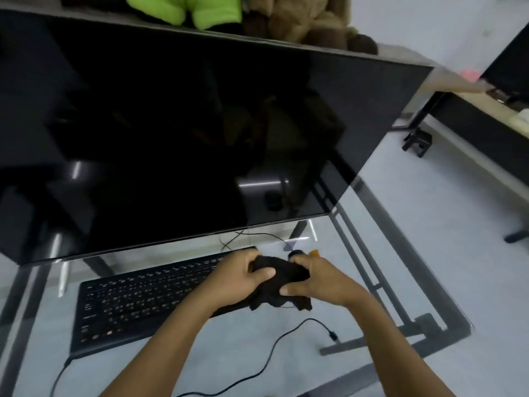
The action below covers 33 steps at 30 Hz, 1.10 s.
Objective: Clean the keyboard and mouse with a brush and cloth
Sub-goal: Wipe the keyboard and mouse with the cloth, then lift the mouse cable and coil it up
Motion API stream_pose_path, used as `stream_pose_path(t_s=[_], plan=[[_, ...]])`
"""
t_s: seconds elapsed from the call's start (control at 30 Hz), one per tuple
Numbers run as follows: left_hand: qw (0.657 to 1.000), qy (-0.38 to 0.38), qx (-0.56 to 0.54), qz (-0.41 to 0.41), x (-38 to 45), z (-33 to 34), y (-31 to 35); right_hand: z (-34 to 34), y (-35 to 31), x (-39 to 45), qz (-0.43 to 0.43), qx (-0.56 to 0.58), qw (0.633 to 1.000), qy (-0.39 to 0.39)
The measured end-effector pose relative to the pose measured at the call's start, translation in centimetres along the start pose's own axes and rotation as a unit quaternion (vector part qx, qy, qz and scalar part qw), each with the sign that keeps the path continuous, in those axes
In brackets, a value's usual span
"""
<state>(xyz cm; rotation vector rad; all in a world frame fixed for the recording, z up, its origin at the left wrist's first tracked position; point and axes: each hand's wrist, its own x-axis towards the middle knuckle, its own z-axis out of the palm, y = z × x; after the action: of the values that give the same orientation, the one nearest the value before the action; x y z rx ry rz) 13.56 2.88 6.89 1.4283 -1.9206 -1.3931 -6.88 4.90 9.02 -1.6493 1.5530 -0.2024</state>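
Cloth step: left hand (243, 275) and right hand (317, 277) both closed around dark cloth (282, 275), mouse presumably inside grip; next, keyboard (148, 299) left of grip.

Monitor (177, 124) overhangs keyboard (137, 299); loose cable (274, 351) crosses glass.

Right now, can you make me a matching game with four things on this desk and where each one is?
Things:
1. cloth
2. keyboard
3. monitor
4. loose cable

Places:
A. lying on the glass desk, nearest the person
B. standing behind the keyboard, screen dark
C. bunched between the left hand and the right hand
D. flat on the glass, left of the hands

Pairs: 1-C, 2-D, 3-B, 4-A
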Motion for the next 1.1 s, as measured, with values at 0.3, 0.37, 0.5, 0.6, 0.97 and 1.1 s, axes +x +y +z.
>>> stream_pose_path(t_s=[0.3,0.37,0.5,0.6,0.97,1.1], plan=[[0.96,-0.053,-0.255,-0.099,8.8,14.4,7.4,-12.2,16.5,-6.5,0.053,0.238,0.965,0.098],[0.943,-0.042,-0.291,-0.155,11.2,17.1,6.7,-12.8,19.1,-5.9,0.081,0.288,0.945,0.132],[0.969,0.053,-0.175,-0.168,16.4,22.0,5.7,-12.8,24.8,-1.7,0.155,0.23,0.943,0.186],[0.986,0.123,-0.022,-0.111,18.5,23.2,5.3,-11.7,27.0,1.7,0.187,0.106,0.951,0.224],[0.864,-0.059,0.499,0.035,19.1,24.9,3.0,-7.3,29.3,4.0,0.114,-0.15,0.938,0.29],[0.895,-0.031,0.443,0.05,17.6,23.1,2.6,-6.3,27.1,4.3,0.133,-0.209,0.909,0.336]])
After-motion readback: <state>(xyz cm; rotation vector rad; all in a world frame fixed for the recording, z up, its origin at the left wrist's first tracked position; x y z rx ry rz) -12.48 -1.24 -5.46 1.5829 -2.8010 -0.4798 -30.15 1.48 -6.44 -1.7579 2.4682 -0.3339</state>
